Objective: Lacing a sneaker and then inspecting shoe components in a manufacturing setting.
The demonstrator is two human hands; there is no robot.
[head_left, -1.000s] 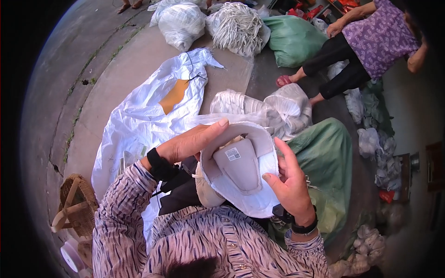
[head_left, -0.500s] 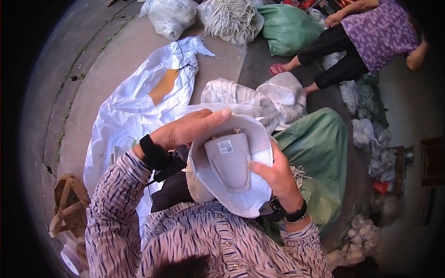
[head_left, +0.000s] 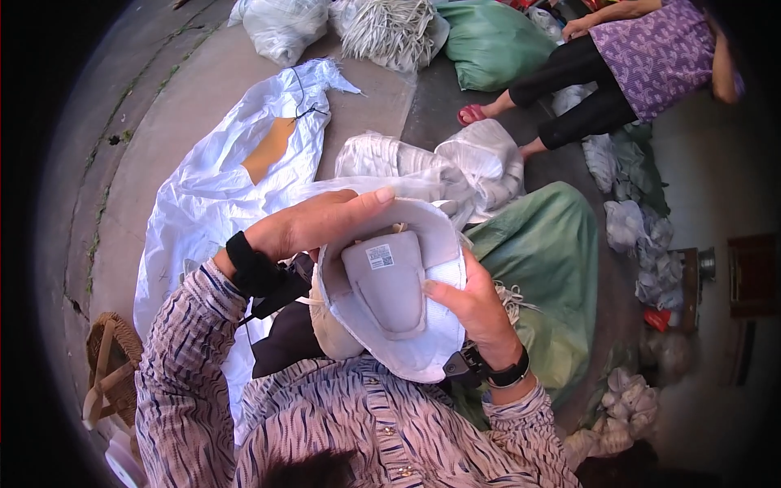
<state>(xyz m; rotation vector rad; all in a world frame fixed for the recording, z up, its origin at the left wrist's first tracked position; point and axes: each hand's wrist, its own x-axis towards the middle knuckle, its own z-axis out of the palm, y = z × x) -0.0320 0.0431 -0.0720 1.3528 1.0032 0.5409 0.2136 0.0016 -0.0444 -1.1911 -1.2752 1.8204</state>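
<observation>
Both my hands hold a pale grey-white shoe upper (head_left: 443, 337) in front of my chest, its opening and inner lining turned up toward me. The padded tongue (head_left: 382, 293) inside it bears a small white label. My left hand (head_left: 313, 220) is closed on the far left rim, its thumb along the edge and its other fingers mostly hidden. On the right side, my right hand (head_left: 482, 313) pinches the wall, thumb inside and fingers behind. A beige piece (head_left: 332, 329) shows just under the upper's left side. White laces (head_left: 511, 299) lie beyond my right hand.
A green sack (head_left: 545, 244) stands at right, with wrapped white bundles (head_left: 480, 163) ahead. A white woven sack (head_left: 203, 203) spreads at left, near a wicker basket (head_left: 114, 362). Stuffed bags (head_left: 496, 45) line the far side. A person in a purple top (head_left: 651, 61) stands far right.
The whole view has shifted slightly, so the surroundings sit further left. Both hands keep the same hold on the shoe upper, whose pose is nearly unchanged.
</observation>
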